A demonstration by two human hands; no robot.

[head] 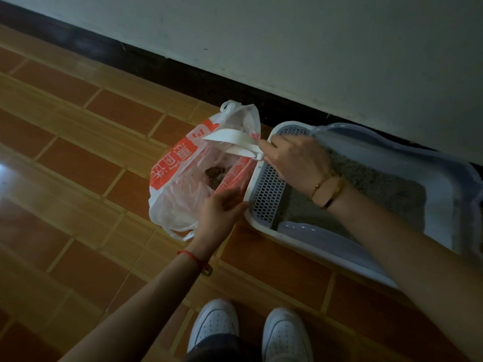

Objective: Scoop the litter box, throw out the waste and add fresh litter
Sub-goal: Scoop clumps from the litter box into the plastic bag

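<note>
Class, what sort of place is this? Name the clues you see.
Probably a home with a cat: a litter box beside the wall, a tiled floor, and a plastic bag holding scooped waste.

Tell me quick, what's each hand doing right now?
Left hand: closed, holding the rim of the plastic bag.
Right hand: closed, holding the white scoop over the bag's mouth.

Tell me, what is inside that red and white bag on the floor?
Dark brown clumps lie at the bottom of the plastic bag, seen through its open mouth. The white scoop in the right hand covers part of the opening, and the printed sides hide the rest.
</note>
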